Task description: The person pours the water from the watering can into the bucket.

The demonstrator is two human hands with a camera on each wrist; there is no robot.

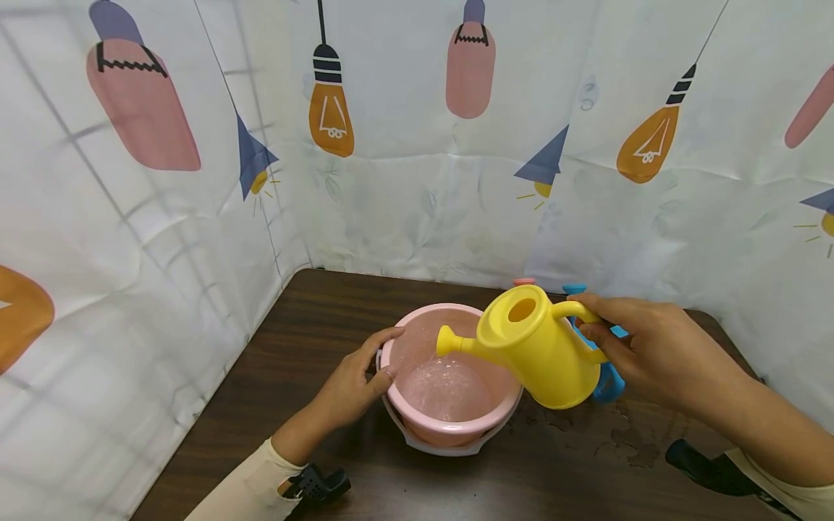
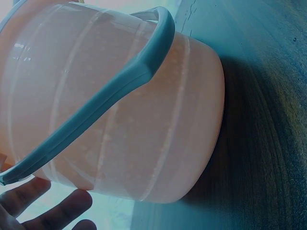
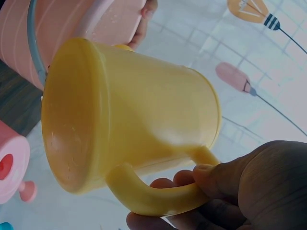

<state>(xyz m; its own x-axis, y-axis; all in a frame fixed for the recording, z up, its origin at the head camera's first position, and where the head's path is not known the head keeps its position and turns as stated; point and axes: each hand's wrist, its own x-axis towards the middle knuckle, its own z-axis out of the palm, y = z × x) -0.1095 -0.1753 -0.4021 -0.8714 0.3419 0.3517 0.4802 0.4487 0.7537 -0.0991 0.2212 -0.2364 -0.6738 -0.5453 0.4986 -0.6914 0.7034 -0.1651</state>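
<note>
My right hand [image 1: 651, 351] has its fingers [image 3: 192, 179] wrapped round the handle of the one yellow watering can [image 1: 537, 347], tipped with its spout over the single pink bucket [image 1: 449, 383], and there's water bubbling in the bottom of it. My left hand [image 1: 355, 376] rests flat against the bucket's near-left side, fingers [image 1: 381, 336] relaxed along the rim, gripping nothing. One bucket on the brown desk [image 1: 293, 340] and one can held above it, plus one blue toy [image 1: 609, 380] and one small pink piece [image 1: 523, 281] peeking out behind the can.
</note>
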